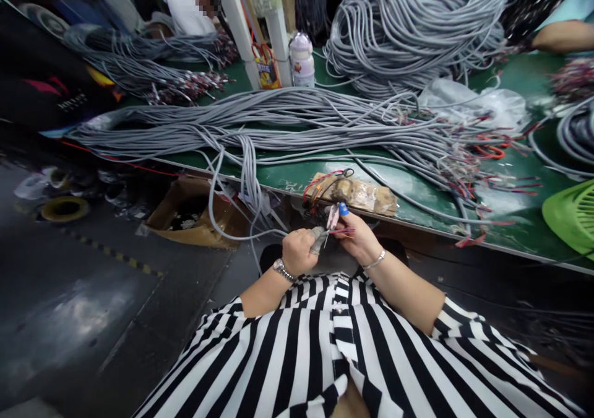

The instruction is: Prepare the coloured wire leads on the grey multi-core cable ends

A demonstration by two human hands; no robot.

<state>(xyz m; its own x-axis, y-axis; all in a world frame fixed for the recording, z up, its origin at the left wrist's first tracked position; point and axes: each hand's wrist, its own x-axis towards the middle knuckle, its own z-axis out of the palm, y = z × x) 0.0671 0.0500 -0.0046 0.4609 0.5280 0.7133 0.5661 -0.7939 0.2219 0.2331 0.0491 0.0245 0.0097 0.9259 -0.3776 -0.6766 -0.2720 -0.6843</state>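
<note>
My left hand (299, 249) is closed around the end of a grey cable (241, 235) that loops down from the green table (297, 176). My right hand (356, 235), with a blue cap on one fingertip, pinches the thin coloured wires (341, 230) that stick out of that cable end, next to a small pinkish tool (332, 217). Both hands meet just below the table's front edge, above my striped shirt. A taped cardboard block (359, 194) with red and black wires lies on the table edge right above them.
Long bundles of grey cable (278, 124) cover the table, with a big coil (413, 31) at the back. A green fan (573, 213) sits at right, a bottle (302, 59) and white posts at the back. An open cardboard box (192, 213) stands on the floor. Other people work at the far side.
</note>
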